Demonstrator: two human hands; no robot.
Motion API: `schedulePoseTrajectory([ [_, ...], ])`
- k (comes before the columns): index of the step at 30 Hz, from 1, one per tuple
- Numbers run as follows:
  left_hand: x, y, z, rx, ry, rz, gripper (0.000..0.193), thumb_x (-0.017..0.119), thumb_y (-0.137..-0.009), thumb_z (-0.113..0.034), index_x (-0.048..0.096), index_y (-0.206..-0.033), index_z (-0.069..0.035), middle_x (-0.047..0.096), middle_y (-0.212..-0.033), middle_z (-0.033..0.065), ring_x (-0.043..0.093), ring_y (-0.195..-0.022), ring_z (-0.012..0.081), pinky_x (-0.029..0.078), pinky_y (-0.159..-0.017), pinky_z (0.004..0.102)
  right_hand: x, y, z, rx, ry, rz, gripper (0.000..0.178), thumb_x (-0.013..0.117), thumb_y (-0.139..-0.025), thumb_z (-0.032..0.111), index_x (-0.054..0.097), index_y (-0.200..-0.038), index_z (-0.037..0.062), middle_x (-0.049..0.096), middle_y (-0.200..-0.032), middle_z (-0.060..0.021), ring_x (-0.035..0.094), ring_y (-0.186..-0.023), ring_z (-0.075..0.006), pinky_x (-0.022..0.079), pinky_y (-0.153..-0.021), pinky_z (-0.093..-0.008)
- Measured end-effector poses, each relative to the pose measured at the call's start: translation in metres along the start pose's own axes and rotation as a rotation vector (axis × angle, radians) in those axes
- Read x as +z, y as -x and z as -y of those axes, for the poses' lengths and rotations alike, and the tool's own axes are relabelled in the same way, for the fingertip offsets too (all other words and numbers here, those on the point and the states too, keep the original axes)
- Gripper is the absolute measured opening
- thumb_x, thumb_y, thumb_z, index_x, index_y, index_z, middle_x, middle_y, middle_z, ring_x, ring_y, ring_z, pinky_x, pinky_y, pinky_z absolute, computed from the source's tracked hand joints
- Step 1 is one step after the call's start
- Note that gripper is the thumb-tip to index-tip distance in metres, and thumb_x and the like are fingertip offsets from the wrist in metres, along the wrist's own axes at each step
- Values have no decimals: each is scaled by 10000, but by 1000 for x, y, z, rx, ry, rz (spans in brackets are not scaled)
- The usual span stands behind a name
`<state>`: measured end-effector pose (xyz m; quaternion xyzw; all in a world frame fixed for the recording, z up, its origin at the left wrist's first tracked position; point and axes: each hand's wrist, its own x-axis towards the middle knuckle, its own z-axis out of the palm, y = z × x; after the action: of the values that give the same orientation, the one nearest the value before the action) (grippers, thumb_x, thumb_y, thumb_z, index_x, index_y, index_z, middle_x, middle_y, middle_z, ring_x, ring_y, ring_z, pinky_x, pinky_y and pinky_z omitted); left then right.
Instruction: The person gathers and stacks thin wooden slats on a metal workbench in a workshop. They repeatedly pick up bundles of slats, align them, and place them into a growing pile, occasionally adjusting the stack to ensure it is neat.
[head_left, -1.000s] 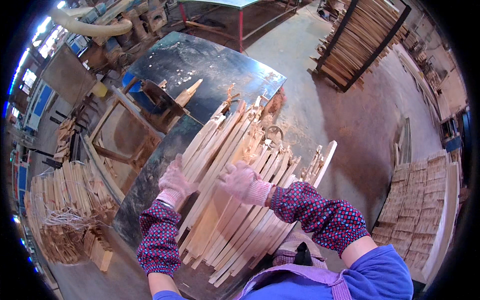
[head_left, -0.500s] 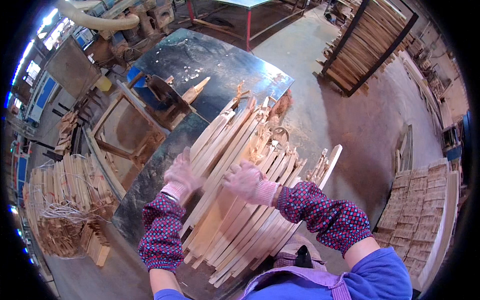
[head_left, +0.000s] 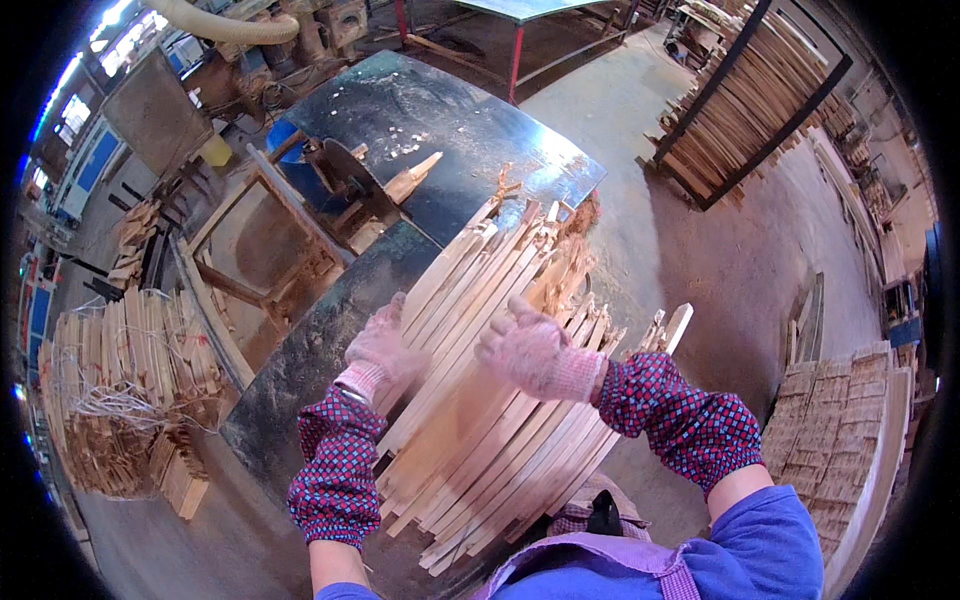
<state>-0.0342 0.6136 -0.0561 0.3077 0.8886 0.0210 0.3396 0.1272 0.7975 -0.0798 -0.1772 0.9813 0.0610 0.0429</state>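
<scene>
Dozens of sawn wooden strips (head_left: 500,460) lie bunched at the centre of my frame, seemingly on the dark worktable (head_left: 470,140); I judge each light and stiff, splintery at the ragged upper ends, best held mid-length. I see the gloved left hand (head_left: 386,345) by the pile's left edge, the right hand (head_left: 538,350) over its middle, apart; whether either grips, I cannot tell
</scene>
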Motion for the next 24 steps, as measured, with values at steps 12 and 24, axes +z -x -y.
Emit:
schedulePoseTrajectory([
  [12,-17,95,-11,311,162,-127,1093,706,-707,-570,192,-1495,-13,316,-1492,232,391,-1347,323,371,-1077,391,-85,-74,-44,-166,-66,-159,207,680,-688,162,566,-836,251,549,-860,63,549,-904,-168,417,-846,-376],
  [24,-18,24,86,142,169,-414,717,604,-847,-281,320,-1483,-109,519,-1355,134,555,-1163,326,463,-940,373,-107,-69,-8,-73,-358,-517,399,660,-757,224,613,-1135,103,609,-1208,-69,583,-1107,-230,449,-962,-369],
])
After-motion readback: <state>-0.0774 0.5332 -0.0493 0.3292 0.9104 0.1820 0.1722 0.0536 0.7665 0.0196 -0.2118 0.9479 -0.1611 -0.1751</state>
